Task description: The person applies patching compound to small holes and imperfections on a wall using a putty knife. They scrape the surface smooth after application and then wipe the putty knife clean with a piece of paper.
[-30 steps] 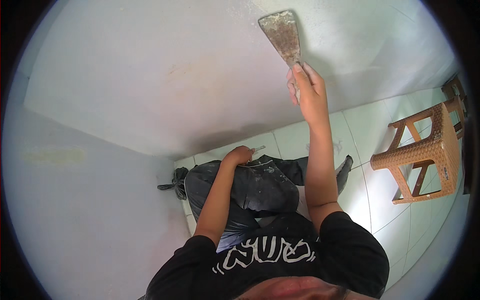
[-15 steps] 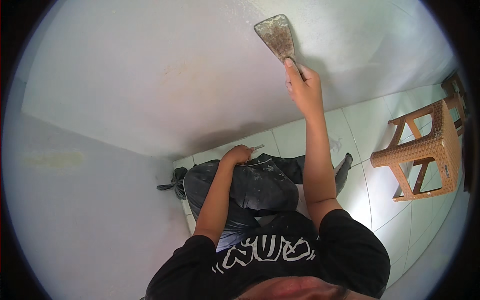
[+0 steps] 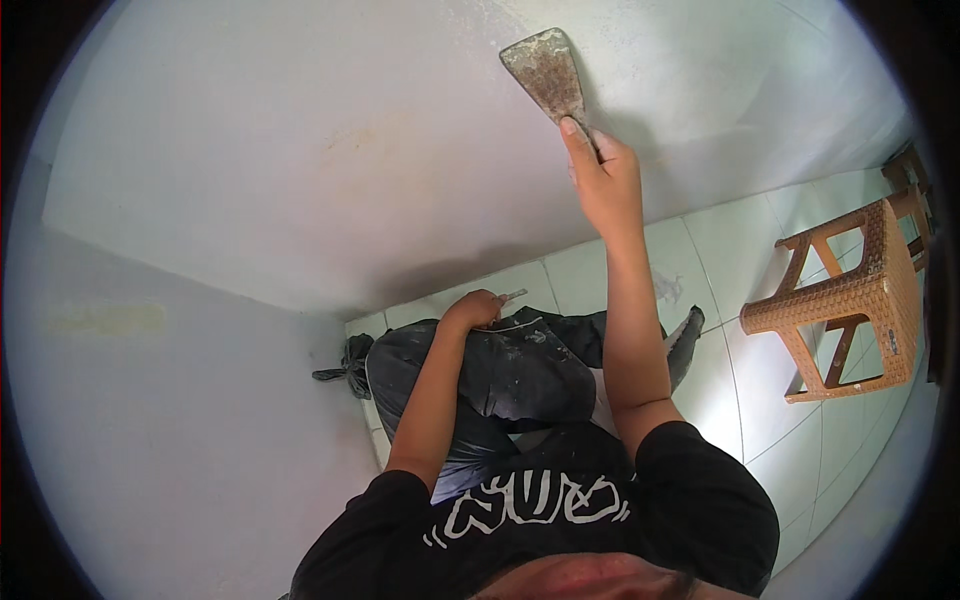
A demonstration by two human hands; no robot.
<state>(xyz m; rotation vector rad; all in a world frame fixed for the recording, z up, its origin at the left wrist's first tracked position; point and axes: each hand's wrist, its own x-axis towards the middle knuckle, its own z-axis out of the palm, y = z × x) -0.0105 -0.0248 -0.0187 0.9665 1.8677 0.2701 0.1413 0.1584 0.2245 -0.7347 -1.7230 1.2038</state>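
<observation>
Basically R hand [image 3: 606, 182] has fingers clamped on scraper [image 3: 546, 75], thumb nr blade's neck, prob. for angle control; it's far side, by wall [image 3: 250, 150], contact unclear; L hand [image 3: 477, 309], nearer, over dark trousers [image 3: 525, 370], fingers round thin tool [image 3: 515, 295], prob. for handiness

A plain indoor room, though whether in a home cannot be told: a patchy pale wall [image 3: 300, 150] beyond the right grip [image 3: 605, 180], tiled floor [image 3: 740, 225] below it, a brown wicker-patterned stool [image 3: 886, 285] to its right.
</observation>
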